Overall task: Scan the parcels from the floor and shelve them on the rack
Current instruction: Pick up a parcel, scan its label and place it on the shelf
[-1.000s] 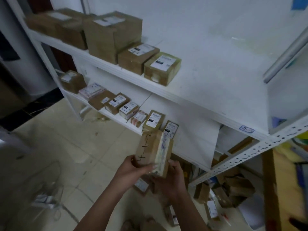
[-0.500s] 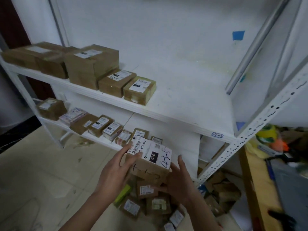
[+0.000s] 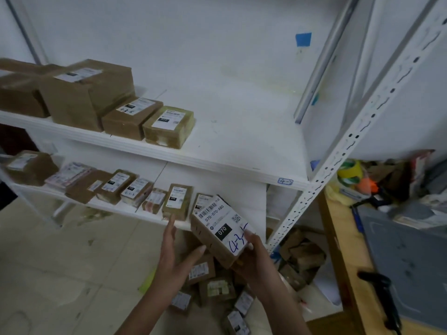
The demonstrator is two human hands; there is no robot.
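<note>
1. White wall (image 3: 169, 32) backs a white metal rack (image 3: 362, 131), and a blue tape square (image 3: 303, 39) is stuck high on the right.
2. On the upper shelf (image 3: 242, 141), brown cardboard boxes (image 3: 84, 93) stand in a line along the left half.
3. On the lower shelf (image 3: 217, 180), a row of small labelled packets (image 3: 135, 189) runs from the left to about the middle.
4. Near me, the right hand (image 3: 256, 257) grips a tilted parcel (image 3: 217, 230) from below, thumb curled onto its label. The label reads "070", with blue handwriting beside it. The parcel is in the air, just in front of the lower shelf's near edge.
5. The left hand (image 3: 174, 250) is spread, fingers straight, just left of the parcel. I cannot tell if the thumb touches it.
6. Loose floor parcels (image 3: 210, 286) lie heaped below the hands, and a cluttered wooden table (image 3: 343, 262) stands on the right.
</note>
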